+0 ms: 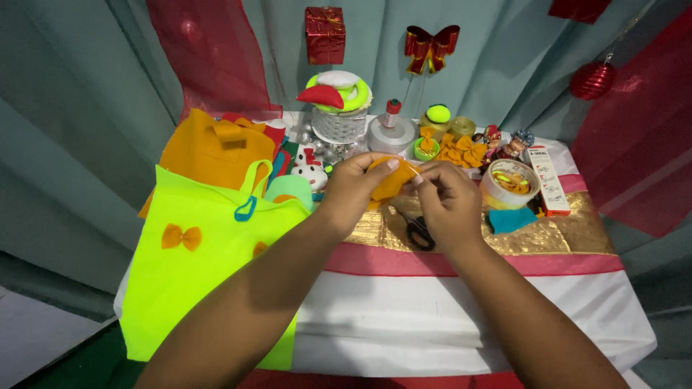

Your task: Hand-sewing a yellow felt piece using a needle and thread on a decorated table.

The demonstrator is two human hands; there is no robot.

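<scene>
One neon yellow tote bag (194, 266) hangs over the table's (447, 310) near edge, left of my hands, with a small orange bow (180, 236) stuck to it; I can make out part of a second orange shape beside that. One orange bag (213, 151) lies behind it. One roll of tape (509, 184) sits right of my hands, one white box (548, 180) just beyond it, and one teal felt scrap (512, 219) in front of the roll. A heap of orange bows (461, 151) lies behind my hands; I cannot count them. One pair of black-handled scissors (418, 230) lies under my right wrist.

Both forearms reach forward and meet over the gold cloth strip (569, 234). My left hand (353, 191) curls around the one piece of orange felt (391, 181), fingers closed on its left edge. My right hand (447, 202) pinches the felt's right side between thumb and forefinger, knuckles up. The felt sits between both hands, lifted above the scissors.
</scene>
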